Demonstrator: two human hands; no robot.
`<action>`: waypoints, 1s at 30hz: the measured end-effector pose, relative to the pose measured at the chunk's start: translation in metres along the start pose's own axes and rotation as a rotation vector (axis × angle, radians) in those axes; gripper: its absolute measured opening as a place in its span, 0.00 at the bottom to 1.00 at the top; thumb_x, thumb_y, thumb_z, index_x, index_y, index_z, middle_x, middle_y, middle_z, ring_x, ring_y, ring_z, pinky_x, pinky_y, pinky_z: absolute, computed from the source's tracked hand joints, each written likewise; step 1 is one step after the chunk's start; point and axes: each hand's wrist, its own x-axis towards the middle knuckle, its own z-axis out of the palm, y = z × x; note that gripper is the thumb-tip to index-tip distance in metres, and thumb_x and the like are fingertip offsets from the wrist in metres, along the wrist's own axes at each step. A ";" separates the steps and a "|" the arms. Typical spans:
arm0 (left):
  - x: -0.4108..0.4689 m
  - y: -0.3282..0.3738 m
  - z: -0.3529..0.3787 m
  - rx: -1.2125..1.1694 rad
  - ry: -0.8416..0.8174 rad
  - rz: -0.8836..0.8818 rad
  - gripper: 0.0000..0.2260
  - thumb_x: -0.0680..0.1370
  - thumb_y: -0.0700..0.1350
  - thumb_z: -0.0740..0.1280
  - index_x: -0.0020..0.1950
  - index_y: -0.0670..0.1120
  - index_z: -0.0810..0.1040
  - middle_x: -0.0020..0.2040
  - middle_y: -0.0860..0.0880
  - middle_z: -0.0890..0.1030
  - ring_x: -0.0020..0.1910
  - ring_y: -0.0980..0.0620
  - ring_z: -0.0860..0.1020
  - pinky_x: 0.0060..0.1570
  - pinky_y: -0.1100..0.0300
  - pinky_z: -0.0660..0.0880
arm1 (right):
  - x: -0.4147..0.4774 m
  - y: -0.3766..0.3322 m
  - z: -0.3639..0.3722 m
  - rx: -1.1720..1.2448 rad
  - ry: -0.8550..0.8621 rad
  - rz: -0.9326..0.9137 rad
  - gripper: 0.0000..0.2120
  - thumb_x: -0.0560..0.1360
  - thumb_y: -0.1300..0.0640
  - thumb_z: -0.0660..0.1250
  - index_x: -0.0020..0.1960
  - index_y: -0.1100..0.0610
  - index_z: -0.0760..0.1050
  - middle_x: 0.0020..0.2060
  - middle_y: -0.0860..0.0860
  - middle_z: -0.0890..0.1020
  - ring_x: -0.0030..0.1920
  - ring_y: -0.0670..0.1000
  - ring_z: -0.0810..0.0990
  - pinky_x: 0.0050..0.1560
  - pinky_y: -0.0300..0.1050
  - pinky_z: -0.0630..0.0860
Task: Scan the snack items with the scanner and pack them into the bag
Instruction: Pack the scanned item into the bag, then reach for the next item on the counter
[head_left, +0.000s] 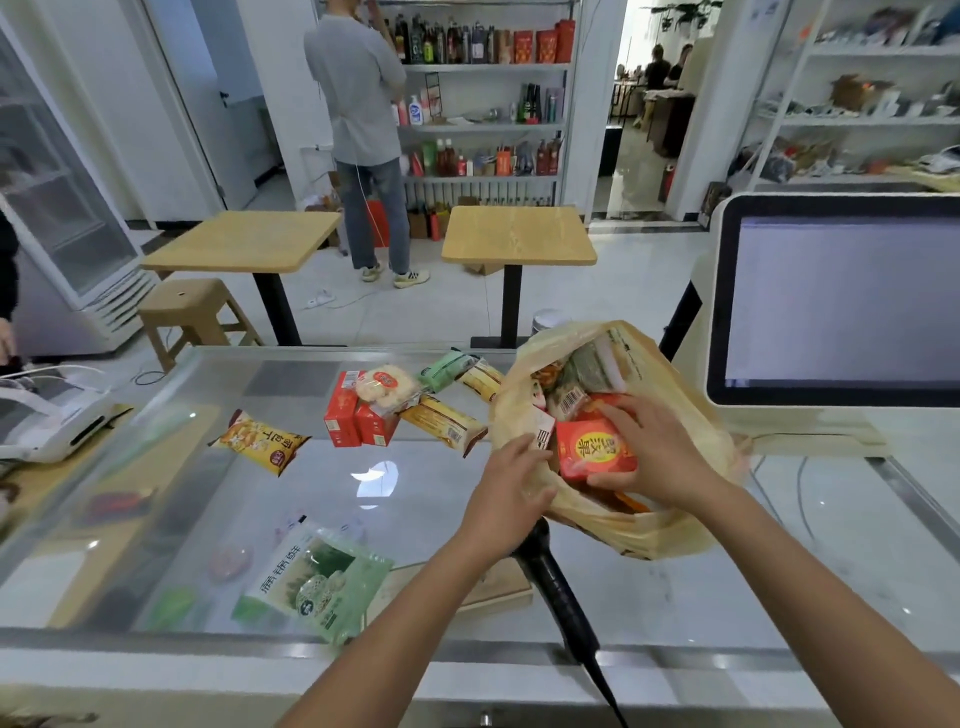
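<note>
A yellow plastic bag (670, 525) lies open on the glass counter, with several snack packs inside. My right hand (657, 452) grips a red snack box (592, 449) at the bag's mouth. My left hand (511, 488) holds the bag's near left rim; the black scanner (558, 587) shows just beneath that hand, its cable running to the counter's front edge. Loose snacks lie left of the bag: a green pack (317, 582) near me, a yellow bag (262, 439), two red boxes (353, 418) under a rice cracker pack (387, 387), and brown biscuit packs (447, 423).
A white screen (841, 301) stands at the right of the counter, behind the bag. A white device (47, 421) sits at the far left. Beyond the counter are two wooden tables (519, 234), a stool (192, 312), stocked shelves and a person standing with their back turned.
</note>
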 end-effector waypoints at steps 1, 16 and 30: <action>-0.001 -0.001 0.001 0.002 0.017 0.014 0.18 0.78 0.46 0.65 0.68 0.51 0.71 0.74 0.54 0.61 0.74 0.55 0.57 0.70 0.60 0.57 | -0.003 -0.002 -0.003 -0.008 0.010 0.002 0.46 0.67 0.29 0.65 0.77 0.48 0.53 0.75 0.51 0.58 0.74 0.55 0.55 0.75 0.54 0.52; -0.107 -0.121 0.006 0.742 0.415 -0.521 0.26 0.66 0.48 0.78 0.59 0.36 0.78 0.61 0.31 0.75 0.61 0.30 0.73 0.63 0.38 0.66 | -0.109 -0.083 0.092 0.505 -0.159 0.148 0.26 0.73 0.44 0.68 0.67 0.52 0.66 0.55 0.45 0.74 0.56 0.46 0.74 0.50 0.38 0.72; -0.108 -0.053 -0.037 0.190 0.807 -0.160 0.08 0.81 0.41 0.57 0.47 0.42 0.74 0.36 0.49 0.77 0.34 0.48 0.77 0.30 0.59 0.72 | -0.066 -0.101 0.070 1.381 -0.635 0.539 0.13 0.74 0.52 0.71 0.44 0.60 0.70 0.25 0.52 0.70 0.23 0.49 0.67 0.24 0.39 0.65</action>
